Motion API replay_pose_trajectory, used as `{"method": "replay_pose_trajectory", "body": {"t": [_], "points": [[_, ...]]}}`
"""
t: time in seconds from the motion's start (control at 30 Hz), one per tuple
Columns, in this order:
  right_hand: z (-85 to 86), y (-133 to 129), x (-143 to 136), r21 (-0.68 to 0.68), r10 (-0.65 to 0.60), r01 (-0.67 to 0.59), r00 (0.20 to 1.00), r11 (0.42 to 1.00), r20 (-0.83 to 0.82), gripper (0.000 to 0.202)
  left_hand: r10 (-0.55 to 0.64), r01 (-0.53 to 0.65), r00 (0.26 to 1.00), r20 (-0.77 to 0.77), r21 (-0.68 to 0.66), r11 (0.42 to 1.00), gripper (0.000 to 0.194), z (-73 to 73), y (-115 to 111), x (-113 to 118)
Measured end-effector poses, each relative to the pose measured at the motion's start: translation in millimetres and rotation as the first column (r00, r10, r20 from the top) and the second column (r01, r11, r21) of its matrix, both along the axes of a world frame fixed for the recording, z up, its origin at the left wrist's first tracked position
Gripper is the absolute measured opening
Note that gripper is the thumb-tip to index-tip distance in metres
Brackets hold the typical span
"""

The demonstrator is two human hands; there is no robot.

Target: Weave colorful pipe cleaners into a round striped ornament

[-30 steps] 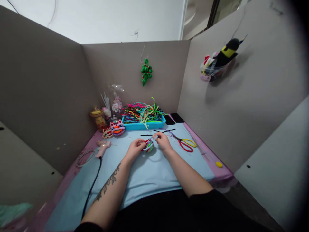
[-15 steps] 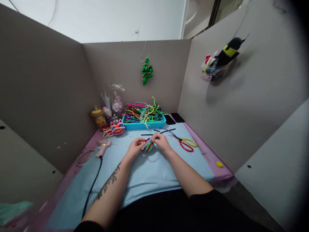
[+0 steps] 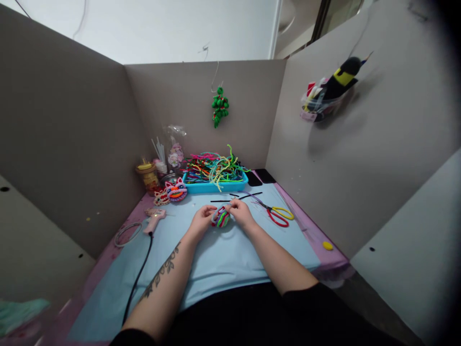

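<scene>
Between my two hands is a small rounded pipe-cleaner craft piece with green, red, purple and pale blue fuzzy strands. My left hand pinches its left edge with thumb and fingers. On the upper right, my right hand pinches a pale blue-grey strand along the top of the piece. Some fingertips are hidden behind it. Just beyond the hands lie short black pipe cleaners. Scissors with one red and one yellow handle rest to the right of my right hand.
A blue tray heaped with colourful pipe cleaners stands at the back. Finished animal-face pieces sit left of it. A pink glue gun with a black cord lies on the left. A yellow disc is near the right edge; grey partitions surround the table.
The craft piece has turned slightly in my fingers, and the pale blue strand now arches over its top left. Both hands stay in nearly the same place.
</scene>
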State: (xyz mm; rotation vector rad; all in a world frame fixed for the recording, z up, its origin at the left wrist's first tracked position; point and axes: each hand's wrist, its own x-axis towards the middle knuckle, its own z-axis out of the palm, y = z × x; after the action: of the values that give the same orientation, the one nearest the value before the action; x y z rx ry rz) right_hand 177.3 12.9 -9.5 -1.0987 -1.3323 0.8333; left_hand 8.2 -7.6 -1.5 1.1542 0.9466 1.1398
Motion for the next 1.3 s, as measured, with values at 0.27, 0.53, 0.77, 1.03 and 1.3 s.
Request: {"method": "replay_pose_trajectory", "body": {"t": [0.27,0.53,0.77,1.03,1.3], "points": [[3.6,-6,-1,0.131,0.061,-0.076,0.992,0.988,0.114,0.016,-0.026,0.026,0.997,0.069,-0.008,1.0,0.056,-11.5,7,-3],[2.7,-9,-5,0.212,0.098,-0.16,0.956,0.964,0.276,0.008,0.024,-0.023,0.996,0.081,-0.012,1.0,0.052,-3.8,4,-1],[5.9,-22,-11,0.404,-0.039,-0.117,0.933,0.907,0.358,0.015,0.236,-0.207,0.912,0.337,-0.121,0.971,0.054,1.3,9,-6],[1.1,-30,-34,0.321,0.068,-0.253,0.868,0.913,0.493,0.019,0.261,-0.222,0.867,0.424,-0.141,0.965,0.053,-6.9,16,-5],[-8.5,-24,-39,0.184,-0.087,0.01,0.906,0.983,0.414,0.02,0.183,-0.162,0.869,0.459,-0.085,0.983,0.047,-11.4,15,1]]}}
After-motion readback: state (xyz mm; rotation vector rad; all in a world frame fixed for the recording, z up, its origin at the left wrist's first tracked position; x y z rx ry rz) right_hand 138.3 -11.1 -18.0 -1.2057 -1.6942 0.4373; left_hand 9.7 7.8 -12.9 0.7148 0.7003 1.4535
